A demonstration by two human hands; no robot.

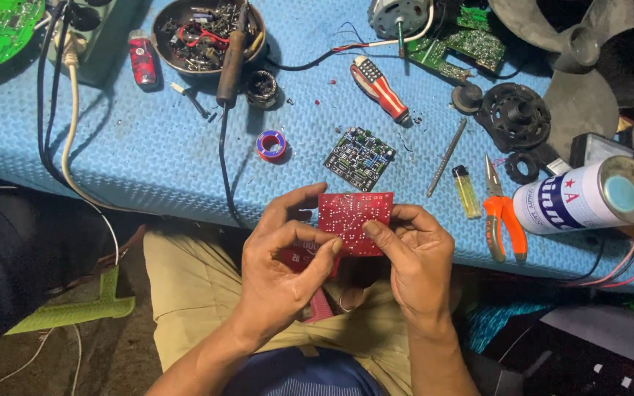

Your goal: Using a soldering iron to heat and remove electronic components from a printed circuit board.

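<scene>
Left to right on the blue table [148,147]: green circuit board [1,29] at the far-left corner, next to it cables [56,95] running down off the edge. Red lighter [141,60] just left of a metal bowl [207,35] full of small parts; soldering iron [231,62] rests across the bowl rim, cord trailing toward the near edge. Small round tin [262,88] beside the iron tip end, solder spool [271,144] further down. Small dark populated board [359,157] mid-table, red-and-white screwdriver [379,89] above it. Near the table's front edge, over the lap: left hand [284,271] and right hand [416,257] both pinching a red circuit board [354,220], left fingers curled on its left side, right thumb and fingers on its right edge, board tilted up toward the camera. A second red piece sits under the left hand, partly hidden, can't tell what it is. Right of that: thin metal rod [447,156], yellow lighter [467,191], orange-handled pliers [500,213], then a white can [588,198] lying on its side. Top right: small motor [398,15], green boards [456,48], black plastic wheel parts [514,116], grey fan blade [566,44].
</scene>
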